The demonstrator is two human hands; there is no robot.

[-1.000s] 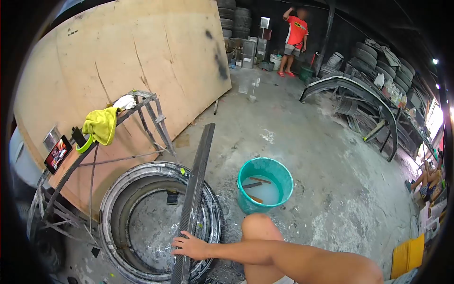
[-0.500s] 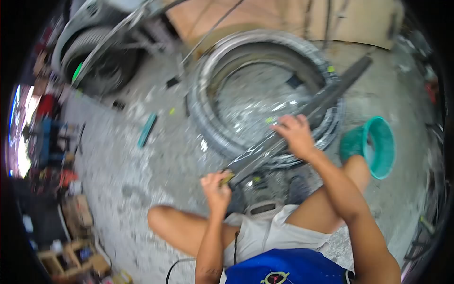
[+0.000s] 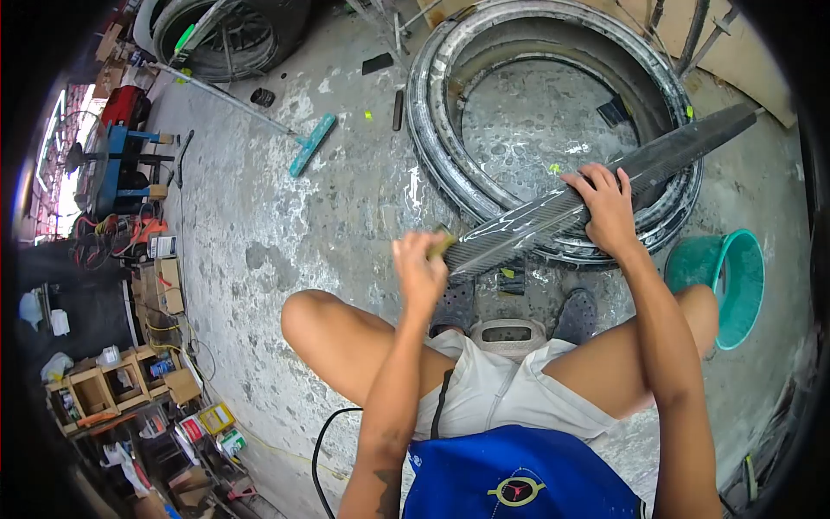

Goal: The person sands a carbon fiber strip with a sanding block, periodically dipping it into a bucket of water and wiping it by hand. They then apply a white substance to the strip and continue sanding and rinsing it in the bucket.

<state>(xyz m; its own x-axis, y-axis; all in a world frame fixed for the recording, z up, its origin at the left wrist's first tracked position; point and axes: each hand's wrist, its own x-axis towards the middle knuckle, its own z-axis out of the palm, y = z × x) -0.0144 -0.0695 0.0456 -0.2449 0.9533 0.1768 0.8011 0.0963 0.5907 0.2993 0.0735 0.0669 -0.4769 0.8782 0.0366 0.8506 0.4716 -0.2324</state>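
Note:
A long dark carbon-fibre panel (image 3: 527, 221), glossy and wet-looking at its near end, lies slantwise across a tyre (image 3: 429, 130) on the floor. My left hand (image 3: 418, 264) is closed round a small yellowish pad (image 3: 443, 242), held right at the panel's left end. Further up the panel, my right hand (image 3: 610, 212) grips it from above, fingers apart and bent over its far edge. The panel's right end sticks out past the tyre.
A green bucket (image 3: 742, 290) stands by my right knee. On the floor to the left lies a teal squeegee head (image 3: 312, 145) on a long pole. Wooden shelving (image 3: 104, 394) and cluttered goods line the left side. A wheel (image 3: 229, 39) is at the upper left.
The view has shifted, so tyre, panel and bucket sit further right and higher, and it is sharper. Both hands remain at the panel, the left with the pad at its end.

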